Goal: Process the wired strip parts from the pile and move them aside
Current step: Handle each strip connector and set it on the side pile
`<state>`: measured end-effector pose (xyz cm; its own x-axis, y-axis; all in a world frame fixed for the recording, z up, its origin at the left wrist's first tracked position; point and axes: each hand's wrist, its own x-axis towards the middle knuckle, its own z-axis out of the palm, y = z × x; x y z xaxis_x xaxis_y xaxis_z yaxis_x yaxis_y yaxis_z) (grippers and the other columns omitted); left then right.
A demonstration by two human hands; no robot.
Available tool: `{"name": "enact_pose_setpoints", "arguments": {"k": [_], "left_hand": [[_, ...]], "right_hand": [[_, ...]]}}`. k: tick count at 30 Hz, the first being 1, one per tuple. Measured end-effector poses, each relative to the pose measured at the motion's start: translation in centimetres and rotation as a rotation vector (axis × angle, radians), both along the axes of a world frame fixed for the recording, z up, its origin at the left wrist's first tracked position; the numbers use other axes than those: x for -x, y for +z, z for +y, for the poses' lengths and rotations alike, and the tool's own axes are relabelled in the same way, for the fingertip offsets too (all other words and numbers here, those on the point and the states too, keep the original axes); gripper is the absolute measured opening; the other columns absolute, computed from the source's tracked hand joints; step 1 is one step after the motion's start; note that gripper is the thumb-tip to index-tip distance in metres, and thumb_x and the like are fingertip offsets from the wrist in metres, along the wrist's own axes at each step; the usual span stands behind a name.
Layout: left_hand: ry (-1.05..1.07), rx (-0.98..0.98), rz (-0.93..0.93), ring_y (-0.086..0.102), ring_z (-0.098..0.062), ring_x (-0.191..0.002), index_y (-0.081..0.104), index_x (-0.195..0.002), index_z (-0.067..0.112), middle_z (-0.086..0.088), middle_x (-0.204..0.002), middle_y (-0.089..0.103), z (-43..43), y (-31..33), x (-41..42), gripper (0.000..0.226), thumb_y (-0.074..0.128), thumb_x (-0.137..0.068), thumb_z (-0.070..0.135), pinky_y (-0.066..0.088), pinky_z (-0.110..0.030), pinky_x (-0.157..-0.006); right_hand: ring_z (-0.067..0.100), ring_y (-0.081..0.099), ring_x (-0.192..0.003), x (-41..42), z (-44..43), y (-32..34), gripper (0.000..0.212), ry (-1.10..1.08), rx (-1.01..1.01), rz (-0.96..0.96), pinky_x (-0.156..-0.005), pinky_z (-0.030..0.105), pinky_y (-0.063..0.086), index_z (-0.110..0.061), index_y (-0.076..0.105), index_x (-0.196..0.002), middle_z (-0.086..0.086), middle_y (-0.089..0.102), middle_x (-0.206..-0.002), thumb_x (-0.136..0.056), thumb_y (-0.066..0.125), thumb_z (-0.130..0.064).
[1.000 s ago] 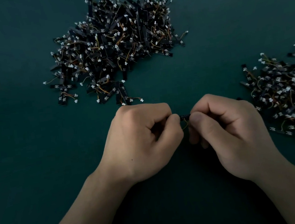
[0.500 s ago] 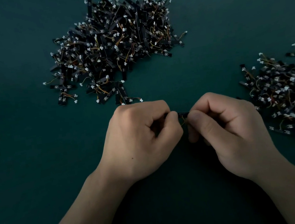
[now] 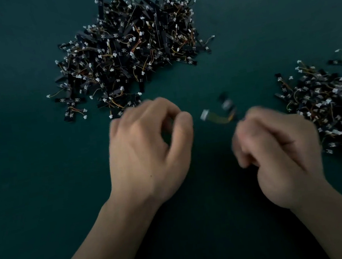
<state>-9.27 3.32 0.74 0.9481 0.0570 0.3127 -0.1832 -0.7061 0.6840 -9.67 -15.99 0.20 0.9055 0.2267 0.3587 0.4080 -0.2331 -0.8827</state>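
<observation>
left hand sitting below pile; fingers loosely curling, holding nothing | right hand blurring; fingers clenching, pinching strip by its end | strip hanging between hands, white plug pointing left | heap lying right on bench

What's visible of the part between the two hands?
The part is motion-blurred. It has a small white connector at its left end, a short yellow-orange wire lead running right, and a dark strip angled up behind with a pale spot on it. It lies between the left hand and right hand, clear of the left one. Its right end meets the right hand's fingertips. Blur hides whether a grip holds it or whether it rests on the green mat.
</observation>
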Motion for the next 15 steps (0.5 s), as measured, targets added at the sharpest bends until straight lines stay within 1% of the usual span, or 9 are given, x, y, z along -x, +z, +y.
{"name": "enact_pose_setpoints", "arguments": {"k": [2, 3, 4, 6, 9, 11, 12, 13, 15], "left_hand": [[0.181, -0.132, 0.073, 0.043, -0.015, -0.116, 0.062, -0.103, 0.032, 0.012, -0.117, 0.053, 0.28, -0.18, -0.20, 0.023, 0.047, -0.094, 0.046, 0.028, -0.036, -0.099], [0.232, -0.197, 0.122, 0.035, -0.016, -0.124, 0.060, -0.109, 0.034, 0.012, -0.126, 0.047, 0.46, -0.39, -0.26, 0.023, 0.049, -0.093, 0.045, 0.020, -0.035, -0.102], [0.251, -0.242, 0.162, 0.031, -0.016, -0.127, 0.059, -0.113, 0.034, 0.013, -0.130, 0.044, 0.59, -0.61, -0.31, 0.022, 0.051, -0.094, 0.042, 0.016, -0.034, -0.102], [0.249, -0.282, 0.190, 0.031, -0.018, -0.127, 0.062, -0.114, 0.034, 0.014, -0.130, 0.045, 0.77, -0.97, -0.36, 0.020, 0.056, -0.096, 0.028, 0.014, -0.034, -0.099], [0.232, -0.276, 0.168, 0.033, -0.016, -0.124, 0.065, -0.114, 0.035, 0.018, -0.131, 0.048, 0.88, -0.97, -0.39, 0.025, 0.061, -0.097, 0.018, 0.012, -0.031, -0.095], [0.222, -0.238, 0.132, 0.030, -0.010, -0.120, 0.062, -0.120, 0.036, 0.022, -0.131, 0.048, 0.77, -0.81, -0.35, 0.028, 0.067, -0.097, 0.022, 0.011, -0.028, -0.091], [0.220, -0.206, 0.103, 0.029, -0.006, -0.118, 0.059, -0.125, 0.036, 0.024, -0.130, 0.047, 0.75, -0.72, -0.34, 0.034, 0.071, -0.095, 0.025, 0.011, -0.026, -0.090], [0.217, -0.166, 0.065, 0.029, -0.003, -0.117, 0.056, -0.130, 0.036, 0.025, -0.129, 0.046, 0.72, -0.62, -0.33, 0.043, 0.074, -0.092, 0.028, 0.013, -0.027, -0.090], [0.171, -0.068, -0.033, 0.037, -0.006, -0.117, 0.052, -0.136, 0.035, 0.025, -0.129, 0.047, 0.61, -0.30, -0.27, 0.057, 0.080, -0.086, 0.032, 0.023, -0.031, -0.091]], "right_hand": [[0.003, 0.056, -0.053, -0.02, -0.02, -0.33, 0.020, -0.112, -0.083, -0.090, -0.055, 0.016, 0.040, -0.011, 0.067, -0.100, -0.004, 0.062, -0.066, -0.106, 0.048, -0.013], [0.003, 0.057, -0.054, -0.15, 0.02, -0.54, 0.019, -0.153, -0.084, -0.081, -0.055, 0.016, 0.041, -0.015, 0.065, -0.117, -0.005, 0.065, -0.069, -0.106, 0.051, -0.015], [0.005, 0.057, -0.052, -0.31, 0.06, -0.74, 0.025, -0.178, -0.064, -0.042, -0.054, 0.017, 0.042, -0.022, 0.063, -0.128, -0.006, 0.068, -0.072, -0.105, 0.054, -0.019], [0.012, 0.055, -0.049, -0.64, 0.04, -1.02, 0.027, -0.187, -0.001, 0.047, -0.049, 0.021, 0.043, -0.030, 0.065, -0.128, -0.007, 0.072, -0.074, -0.103, 0.058, -0.026], [0.014, 0.061, -0.054, -0.75, 0.08, -0.98, 0.018, -0.157, 0.081, 0.096, -0.051, 0.018, 0.046, -0.030, 0.070, -0.118, -0.010, 0.073, -0.075, -0.102, 0.061, -0.025], [0.012, 0.066, -0.058, -0.59, 0.20, -0.82, 0.016, -0.151, 0.116, 0.091, -0.054, 0.013, 0.045, -0.026, 0.072, -0.114, -0.013, 0.073, -0.075, -0.102, 0.062, -0.021], [0.011, 0.066, -0.059, -0.51, 0.27, -0.75, 0.016, -0.148, 0.123, 0.091, -0.055, 0.012, 0.045, -0.025, 0.072, -0.113, -0.013, 0.072, -0.076, -0.102, 0.062, -0.020], [0.011, 0.066, -0.059, -0.48, 0.30, -0.67, 0.016, -0.144, 0.127, 0.095, -0.055, 0.011, 0.044, -0.025, 0.072, -0.113, -0.014, 0.072, -0.076, -0.102, 0.062, -0.020], [0.011, 0.066, -0.059, -0.53, 0.30, -0.64, 0.015, -0.139, 0.114, 0.120, -0.055, 0.013, 0.045, -0.026, 0.072, -0.112, -0.013, 0.072, -0.076, -0.102, 0.062, -0.022]]}}
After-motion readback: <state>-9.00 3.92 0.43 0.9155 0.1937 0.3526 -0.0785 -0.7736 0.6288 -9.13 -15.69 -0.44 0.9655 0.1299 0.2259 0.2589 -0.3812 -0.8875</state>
